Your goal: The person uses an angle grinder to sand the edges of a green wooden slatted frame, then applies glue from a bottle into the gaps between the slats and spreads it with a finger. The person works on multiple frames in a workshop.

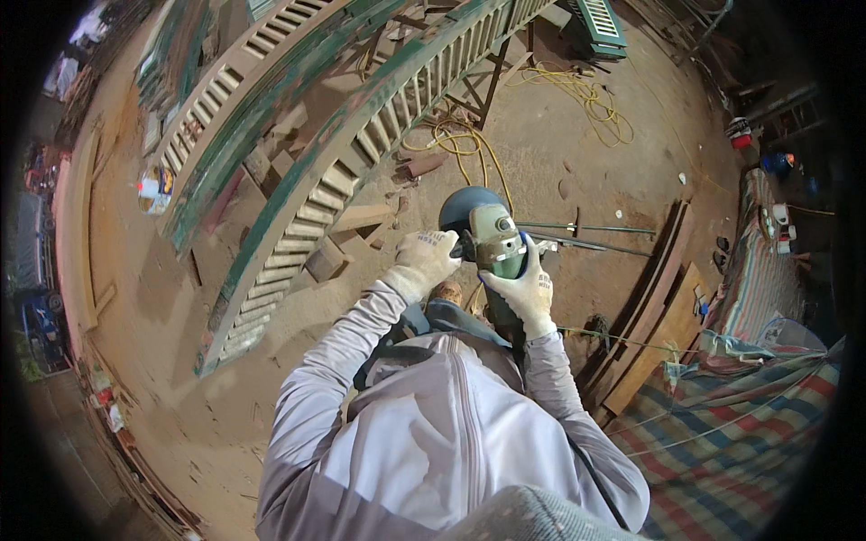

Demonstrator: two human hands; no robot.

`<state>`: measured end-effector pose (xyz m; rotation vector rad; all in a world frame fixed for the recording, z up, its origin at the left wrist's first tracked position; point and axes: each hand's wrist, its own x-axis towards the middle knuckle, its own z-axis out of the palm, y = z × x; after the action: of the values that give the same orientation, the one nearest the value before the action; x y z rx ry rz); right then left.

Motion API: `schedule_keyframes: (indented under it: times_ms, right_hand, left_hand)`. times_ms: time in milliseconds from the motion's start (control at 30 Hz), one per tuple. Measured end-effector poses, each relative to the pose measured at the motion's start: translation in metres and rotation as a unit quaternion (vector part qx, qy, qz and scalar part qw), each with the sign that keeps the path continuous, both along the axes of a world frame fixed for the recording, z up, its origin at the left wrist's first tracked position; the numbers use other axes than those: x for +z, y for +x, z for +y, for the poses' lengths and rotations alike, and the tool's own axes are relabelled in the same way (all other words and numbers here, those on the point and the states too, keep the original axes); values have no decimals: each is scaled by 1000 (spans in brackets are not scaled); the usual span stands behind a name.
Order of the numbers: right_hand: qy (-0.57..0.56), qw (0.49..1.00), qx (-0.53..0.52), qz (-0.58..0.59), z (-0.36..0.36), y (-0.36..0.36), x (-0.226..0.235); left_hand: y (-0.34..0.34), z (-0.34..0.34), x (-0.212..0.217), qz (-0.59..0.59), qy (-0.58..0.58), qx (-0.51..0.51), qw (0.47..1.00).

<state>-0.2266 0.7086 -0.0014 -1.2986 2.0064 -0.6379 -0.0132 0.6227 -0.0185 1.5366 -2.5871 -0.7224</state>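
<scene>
In front of my body I hold an angle grinder [492, 225] with a green body and a dark round disc [458, 206] at its far end. My gloved left hand [424, 260] is closed on its black side handle [465, 246]. My gloved right hand [529, 293] wraps round the green body from the right, thumb on the near side. Ahead and to the left, apart from the disc, a long green-edged louvered shutter [311, 191] stands with its slats facing me. Whether the disc spins cannot be seen.
More louvered panels [203, 117] lean at the far left. Loose wood blocks [329, 260] lie under the shutter. A yellow cable [474, 149] coils on the floor ahead. Metal bars [595, 242] and long boards [645, 307] lie to the right, beside a checked tarp [722, 437].
</scene>
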Motion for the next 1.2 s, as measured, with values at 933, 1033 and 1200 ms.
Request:
schedule_keyframes:
  times_ms: [933,1033,1200]
  right_hand:
    - [-35,972,-230,25,-86,-41,-65]
    - [-11,965,-257,-47,-148,-88,-58]
    - [-19,967,-253,-12,-230,-171,-54]
  left_hand:
    - [-122,-214,-13,0,47,-208,977]
    - [-160,-241,-13,5,43,-215,976]
    - [-236,-294,-14,9,17,-189,982]
